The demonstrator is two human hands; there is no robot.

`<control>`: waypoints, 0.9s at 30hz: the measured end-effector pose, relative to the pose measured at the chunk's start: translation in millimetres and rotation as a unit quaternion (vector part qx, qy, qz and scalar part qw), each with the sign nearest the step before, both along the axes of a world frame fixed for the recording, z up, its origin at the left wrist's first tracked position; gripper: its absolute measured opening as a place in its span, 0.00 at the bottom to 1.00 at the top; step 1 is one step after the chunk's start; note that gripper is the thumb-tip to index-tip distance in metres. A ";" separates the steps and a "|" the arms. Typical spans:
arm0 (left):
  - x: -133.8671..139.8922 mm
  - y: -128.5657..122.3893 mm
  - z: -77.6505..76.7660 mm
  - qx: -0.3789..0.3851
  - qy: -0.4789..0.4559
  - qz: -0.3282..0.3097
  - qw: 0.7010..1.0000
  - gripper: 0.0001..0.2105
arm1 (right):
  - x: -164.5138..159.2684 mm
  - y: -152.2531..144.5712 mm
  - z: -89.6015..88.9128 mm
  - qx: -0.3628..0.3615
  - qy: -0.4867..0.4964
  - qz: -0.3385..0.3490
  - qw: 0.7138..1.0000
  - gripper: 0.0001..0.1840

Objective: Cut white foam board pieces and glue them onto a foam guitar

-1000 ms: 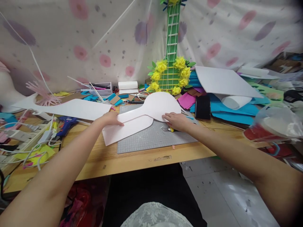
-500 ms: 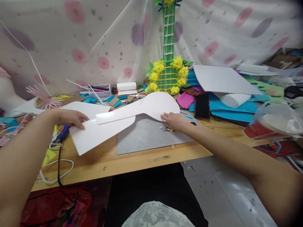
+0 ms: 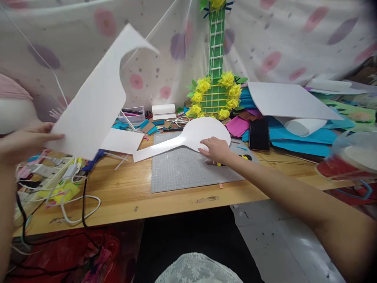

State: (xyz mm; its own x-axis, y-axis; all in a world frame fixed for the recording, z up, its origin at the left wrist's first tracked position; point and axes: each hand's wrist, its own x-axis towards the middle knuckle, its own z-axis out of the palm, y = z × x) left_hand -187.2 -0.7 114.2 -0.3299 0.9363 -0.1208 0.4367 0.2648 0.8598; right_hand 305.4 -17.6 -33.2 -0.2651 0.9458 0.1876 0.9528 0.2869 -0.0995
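My left hand (image 3: pixel 32 141) is closed on the lower left corner of a white board offcut (image 3: pixel 91 102). The offcut is raised and tilted, with a curved notch along its right side. My right hand (image 3: pixel 216 149) rests on the lower edge of a white guitar-shaped cutout (image 3: pixel 194 131), its fingers stretched over the surface. The round end of that cutout lies above a grey cutting mat (image 3: pixel 176 173), while its narrow end reaches left past the mat. Beside my right hand a yellow-and-black tool (image 3: pixel 246 157) is partly visible on the mat.
A green guitar model with yellow flowers (image 3: pixel 216 78) stands at the back. Blue sheets (image 3: pixel 294 137), a black phone (image 3: pixel 258 135) and a plastic-covered red tub (image 3: pixel 341 167) are on the right. A blue glue gun (image 3: pixel 93 161), tangled cables and a power strip (image 3: pixel 44 181) lie left.
My left hand has lifted the offcut up and left, away from the guitar-shaped cutout. The cutout's narrow end now rests lower, by the table. My right hand stays on the round end.
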 end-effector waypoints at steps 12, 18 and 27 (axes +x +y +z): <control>201.2 13.6 -133.1 0.100 -0.335 -0.110 0.930 0.14 | -119.1 50.7 24.7 -0.201 0.737 0.030 0.644 0.11; 236.0 1.5 -147.3 0.098 -0.384 -0.137 0.908 0.19 | -121.7 60.2 0.3 -0.203 0.799 -0.033 0.565 0.08; 260.3 -12.0 -150.3 0.018 -0.477 -0.123 0.870 0.12 | -140.9 53.5 -6.1 -0.260 0.815 -0.028 0.518 0.09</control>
